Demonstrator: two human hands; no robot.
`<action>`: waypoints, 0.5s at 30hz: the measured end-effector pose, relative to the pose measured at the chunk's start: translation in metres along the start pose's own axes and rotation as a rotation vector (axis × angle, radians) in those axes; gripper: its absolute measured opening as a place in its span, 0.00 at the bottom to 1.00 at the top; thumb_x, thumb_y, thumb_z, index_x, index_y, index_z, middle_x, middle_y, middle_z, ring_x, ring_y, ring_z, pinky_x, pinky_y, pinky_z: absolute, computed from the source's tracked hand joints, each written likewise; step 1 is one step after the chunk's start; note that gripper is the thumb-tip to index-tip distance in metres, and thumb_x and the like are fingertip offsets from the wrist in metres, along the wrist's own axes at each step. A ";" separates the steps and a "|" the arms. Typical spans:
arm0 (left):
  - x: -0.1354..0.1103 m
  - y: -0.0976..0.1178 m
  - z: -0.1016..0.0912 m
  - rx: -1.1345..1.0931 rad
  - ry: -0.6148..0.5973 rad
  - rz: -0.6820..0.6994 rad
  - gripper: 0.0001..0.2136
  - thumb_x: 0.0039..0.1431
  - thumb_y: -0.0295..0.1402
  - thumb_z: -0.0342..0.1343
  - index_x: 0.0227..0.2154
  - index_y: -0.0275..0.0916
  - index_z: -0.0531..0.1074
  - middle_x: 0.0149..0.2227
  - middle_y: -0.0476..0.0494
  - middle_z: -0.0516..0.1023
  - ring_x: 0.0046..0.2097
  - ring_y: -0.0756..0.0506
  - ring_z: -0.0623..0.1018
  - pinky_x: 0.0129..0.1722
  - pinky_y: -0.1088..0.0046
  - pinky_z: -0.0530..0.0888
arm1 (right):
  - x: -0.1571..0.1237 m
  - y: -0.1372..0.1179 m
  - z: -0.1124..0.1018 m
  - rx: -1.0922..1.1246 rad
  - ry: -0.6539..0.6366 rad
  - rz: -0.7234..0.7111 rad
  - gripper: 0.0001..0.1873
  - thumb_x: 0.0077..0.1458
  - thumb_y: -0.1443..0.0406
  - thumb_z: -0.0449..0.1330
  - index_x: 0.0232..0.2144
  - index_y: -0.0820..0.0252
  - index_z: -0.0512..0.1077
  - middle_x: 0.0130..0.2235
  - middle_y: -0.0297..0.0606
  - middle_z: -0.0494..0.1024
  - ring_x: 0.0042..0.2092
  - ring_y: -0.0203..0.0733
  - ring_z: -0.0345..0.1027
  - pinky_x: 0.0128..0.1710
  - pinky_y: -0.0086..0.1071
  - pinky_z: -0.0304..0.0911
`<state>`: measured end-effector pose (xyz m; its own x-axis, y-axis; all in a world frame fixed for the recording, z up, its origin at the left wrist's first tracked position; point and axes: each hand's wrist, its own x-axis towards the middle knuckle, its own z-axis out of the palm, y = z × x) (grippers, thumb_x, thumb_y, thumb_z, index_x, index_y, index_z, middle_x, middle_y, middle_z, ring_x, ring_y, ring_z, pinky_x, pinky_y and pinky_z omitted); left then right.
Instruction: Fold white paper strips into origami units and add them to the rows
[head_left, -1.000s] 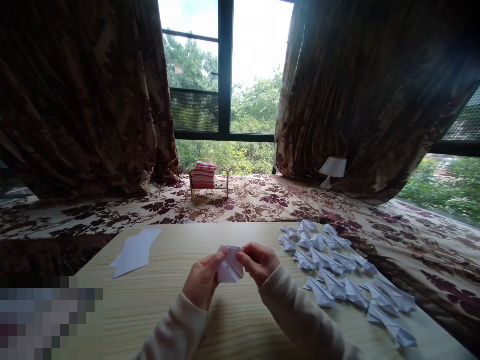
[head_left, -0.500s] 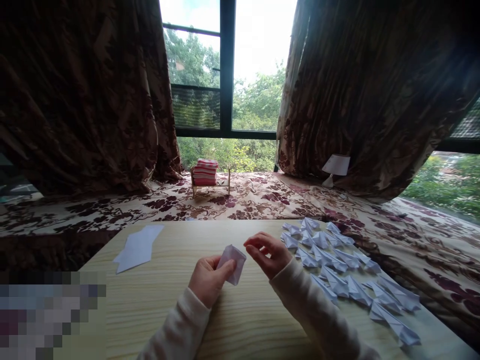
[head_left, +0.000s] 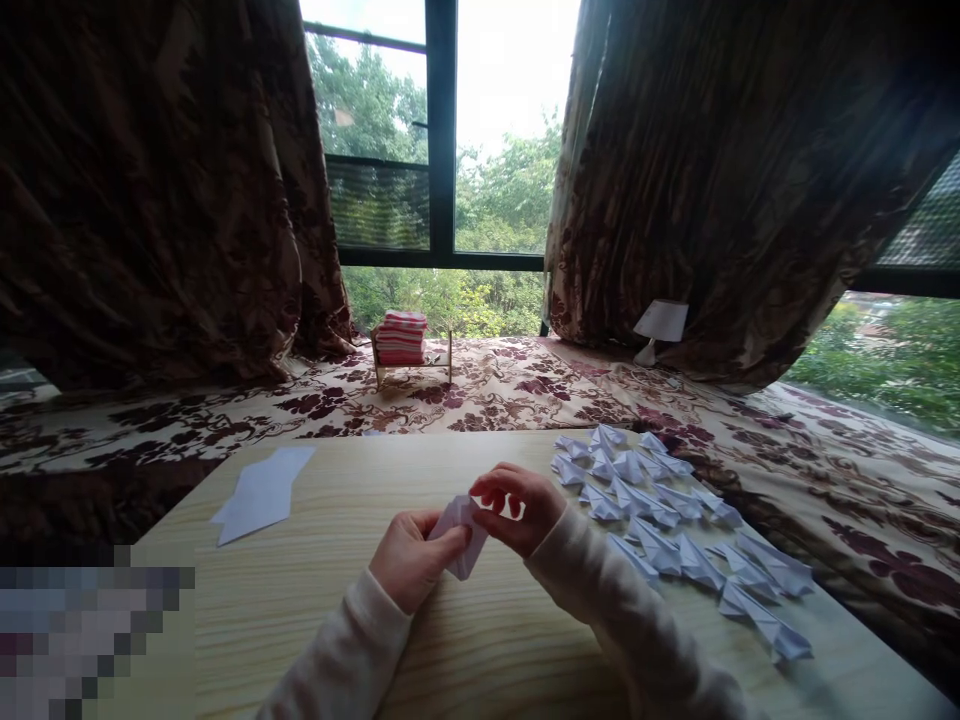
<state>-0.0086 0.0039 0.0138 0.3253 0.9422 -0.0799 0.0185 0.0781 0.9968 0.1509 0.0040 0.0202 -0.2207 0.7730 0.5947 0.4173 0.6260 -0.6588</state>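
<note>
A small folded piece of white paper [head_left: 460,560] is held up above the wooden table [head_left: 330,640]. My left hand [head_left: 411,560] grips it by its left side, thumb across the front. At the paper's upper right edge my right hand [head_left: 521,508] pinches with thumb and fingertips, the other fingers curled. To the right of that hand lie several folded white paper shapes [head_left: 630,465], pointed and winged, spread over the table's right side.
Flat white paper sheets [head_left: 262,495] lie at the table's left. On the flowered cloth behind stand a small wooden rack [head_left: 414,368] with folded pink-striped cloths [head_left: 402,338] and a white lamp [head_left: 661,322]. Dark curtains [head_left: 150,200] frame the window.
My right hand has moved left to the paper and taken hold of its upper right edge. My left hand still holds the paper. The view has shifted slightly.
</note>
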 end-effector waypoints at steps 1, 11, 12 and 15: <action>0.000 0.000 0.000 -0.001 0.000 -0.006 0.10 0.36 0.35 0.61 0.21 0.31 0.76 0.17 0.48 0.72 0.22 0.51 0.66 0.23 0.77 0.61 | 0.000 0.000 -0.001 -0.021 -0.003 -0.019 0.08 0.39 0.72 0.59 0.28 0.63 0.71 0.25 0.33 0.68 0.23 0.31 0.60 0.19 0.24 0.56; -0.001 0.000 0.001 0.073 -0.049 0.049 0.11 0.40 0.36 0.59 0.21 0.30 0.76 0.17 0.48 0.70 0.22 0.52 0.64 0.22 0.77 0.59 | -0.004 0.006 0.001 0.011 -0.073 0.061 0.03 0.39 0.72 0.59 0.23 0.64 0.71 0.23 0.33 0.67 0.21 0.29 0.59 0.19 0.23 0.56; -0.001 -0.001 0.001 0.081 -0.053 0.054 0.11 0.41 0.36 0.59 0.20 0.30 0.75 0.17 0.49 0.69 0.22 0.52 0.64 0.22 0.78 0.59 | -0.004 0.005 0.001 -0.002 -0.076 0.046 0.03 0.39 0.72 0.59 0.22 0.64 0.71 0.23 0.33 0.67 0.21 0.29 0.59 0.19 0.23 0.56; 0.000 -0.005 0.000 0.079 -0.058 0.035 0.12 0.40 0.37 0.59 0.20 0.30 0.75 0.17 0.50 0.68 0.22 0.52 0.63 0.22 0.78 0.58 | -0.005 0.000 0.001 -0.079 -0.103 -0.011 0.04 0.41 0.72 0.58 0.24 0.62 0.72 0.24 0.33 0.68 0.22 0.30 0.59 0.21 0.24 0.57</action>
<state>-0.0083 0.0039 0.0086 0.3817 0.9231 -0.0468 0.0802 0.0174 0.9966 0.1510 0.0006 0.0167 -0.3134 0.7753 0.5483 0.4814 0.6274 -0.6120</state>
